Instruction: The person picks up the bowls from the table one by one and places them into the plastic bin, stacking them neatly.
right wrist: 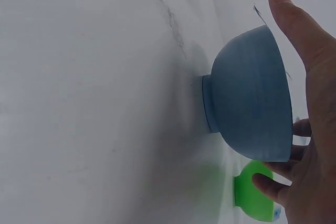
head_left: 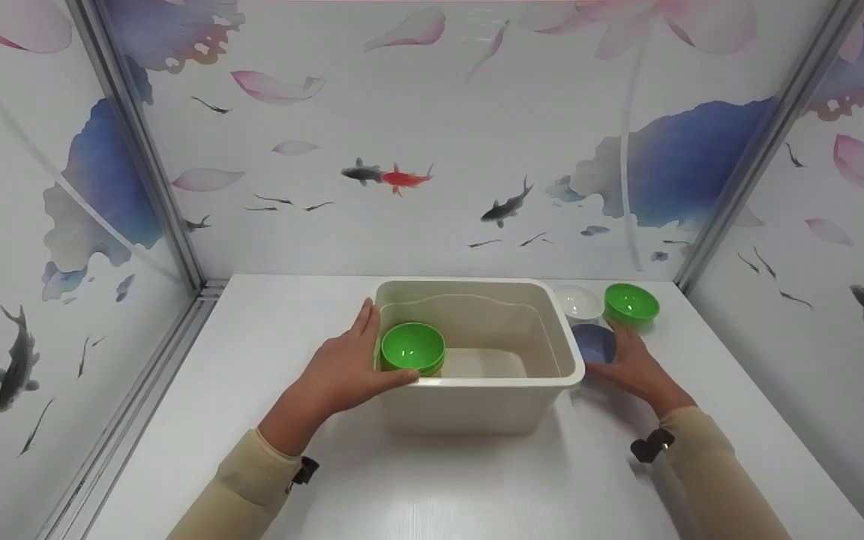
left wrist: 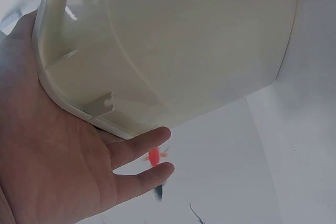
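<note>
A cream plastic tub [head_left: 469,409] stands on the table, with stacked green bowls [head_left: 413,346] inside at its left end. My left hand [head_left: 346,367] rests against the tub's left front corner, thumb along the front rim. Its fingers extend fairly straight past the rim in the left wrist view. To the right of the tub is a blue bowl [right wrist: 249,95], upright on its foot. Around this bowl my right hand [head_left: 634,367] is spread; in the right wrist view the thumb stands apart from the bowl's side and the other fingers are partly hidden behind it.
Behind the blue bowl sits a white bowl [head_left: 578,302], close to the tub's right wall. Another green bowl [head_left: 631,304] is at the table's back right. Printed panels [head_left: 439,112] enclose the white table [head_left: 282,315] at the back and both sides.
</note>
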A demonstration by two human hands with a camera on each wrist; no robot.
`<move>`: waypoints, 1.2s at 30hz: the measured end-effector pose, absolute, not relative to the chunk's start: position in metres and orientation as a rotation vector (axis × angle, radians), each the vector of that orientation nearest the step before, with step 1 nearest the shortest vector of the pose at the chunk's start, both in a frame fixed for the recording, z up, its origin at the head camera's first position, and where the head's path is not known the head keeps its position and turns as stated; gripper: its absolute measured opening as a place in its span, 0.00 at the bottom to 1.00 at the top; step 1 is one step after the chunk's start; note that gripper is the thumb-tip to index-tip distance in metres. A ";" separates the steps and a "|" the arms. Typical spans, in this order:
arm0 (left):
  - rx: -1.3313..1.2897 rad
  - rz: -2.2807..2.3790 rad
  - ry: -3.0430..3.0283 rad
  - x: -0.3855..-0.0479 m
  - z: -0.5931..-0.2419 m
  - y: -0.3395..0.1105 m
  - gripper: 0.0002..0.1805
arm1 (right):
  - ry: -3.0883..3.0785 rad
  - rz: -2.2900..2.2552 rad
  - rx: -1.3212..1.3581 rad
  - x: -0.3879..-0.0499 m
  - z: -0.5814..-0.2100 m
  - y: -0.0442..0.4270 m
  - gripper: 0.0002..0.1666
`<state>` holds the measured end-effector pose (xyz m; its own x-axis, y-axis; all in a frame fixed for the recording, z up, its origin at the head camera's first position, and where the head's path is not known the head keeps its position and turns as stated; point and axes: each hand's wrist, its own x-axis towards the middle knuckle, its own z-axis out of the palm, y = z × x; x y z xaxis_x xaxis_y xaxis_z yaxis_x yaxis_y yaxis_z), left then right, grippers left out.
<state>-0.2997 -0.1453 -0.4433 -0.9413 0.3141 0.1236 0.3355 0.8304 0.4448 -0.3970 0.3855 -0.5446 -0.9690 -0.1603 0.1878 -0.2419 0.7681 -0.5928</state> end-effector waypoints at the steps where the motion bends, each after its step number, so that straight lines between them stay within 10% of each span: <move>1: -0.525 -0.730 -2.964 -0.300 -0.443 -0.145 0.75 | -2.832 0.975 0.327 -0.397 -0.545 0.386 0.73; 36: -0.531 -0.712 -2.974 -0.301 -0.444 -0.145 0.74 | -2.833 1.002 0.286 -0.408 -0.565 0.388 0.75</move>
<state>-0.3008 -0.1452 -0.4442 -0.9408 0.3188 0.1152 0.3364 0.8364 0.4328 -0.4082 0.3882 -0.5652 -0.9745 -0.1362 0.1781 -0.2179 0.7624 -0.6093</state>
